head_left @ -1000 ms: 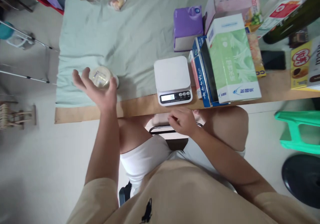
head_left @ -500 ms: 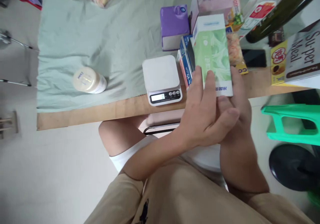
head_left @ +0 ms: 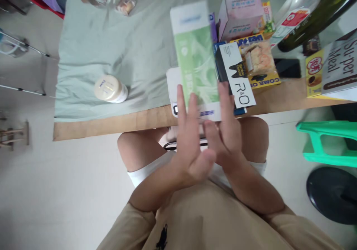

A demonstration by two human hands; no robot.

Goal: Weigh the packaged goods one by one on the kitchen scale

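On the left, a lidded jar (head_left: 107, 88) is standing untouched on the cloth-covered counter (head_left: 111, 124), well apart from both hands. Further right, a white scale (head_left: 173, 83) is lying mostly hidden under or behind a green box (head_left: 196, 66), its readout covered. The left hand (head_left: 191, 140) is pressing straight fingers along the box's left side and the right hand (head_left: 227, 131) is closing on its right, so the near end is being clamped between them. The move looks partway through: the box is sitting above the scale and the hands are not yet letting go; whether box and scale are touching cannot be told.

The jar's lid is carrying print too small to read, and the green box is showing blurred blue characters. Right of the hands, a white box (head_left: 230, 55) is reading "R&O" and "Bamboo Charcoal". Beside it, a yellow pack (head_left: 272, 81) is showing an upside-down "COME O". At far right, a grey carton (head_left: 338, 55) is reading "Su-per Meal".
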